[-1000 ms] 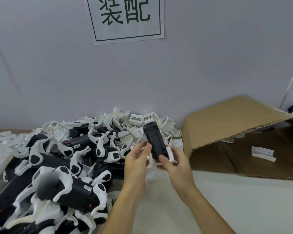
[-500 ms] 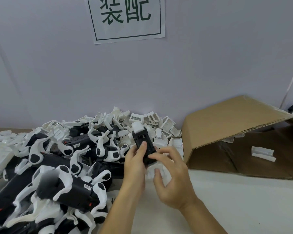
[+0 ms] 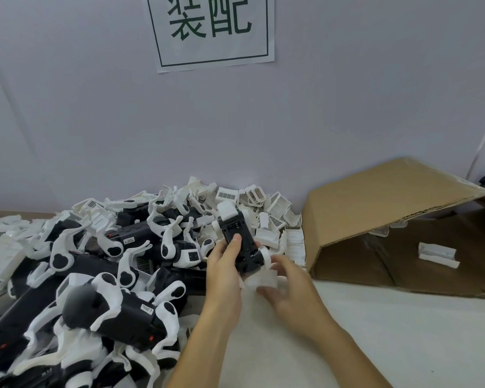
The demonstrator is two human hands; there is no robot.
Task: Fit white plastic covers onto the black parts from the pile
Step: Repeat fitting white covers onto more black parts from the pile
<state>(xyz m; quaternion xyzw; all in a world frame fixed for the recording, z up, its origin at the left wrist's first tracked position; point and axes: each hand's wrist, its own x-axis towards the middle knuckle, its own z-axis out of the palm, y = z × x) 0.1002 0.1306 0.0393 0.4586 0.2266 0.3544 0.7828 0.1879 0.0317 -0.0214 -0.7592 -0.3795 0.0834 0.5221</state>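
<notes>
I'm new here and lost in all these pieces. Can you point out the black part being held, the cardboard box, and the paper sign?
black part (image 3: pixel 240 242): head view, on its dark upper face above the thumb.
cardboard box (image 3: pixel 375 200): head view, on its sloping top flap.
paper sign (image 3: pixel 212 29): head view, among the green characters.

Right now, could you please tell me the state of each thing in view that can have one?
black part: held up by the left hand, a white cover on its far end
right hand: blurred, fingers at a white piece below the part
cardboard box: on its side, open, one white piece inside
pile: loose heap of black and white parts
</notes>
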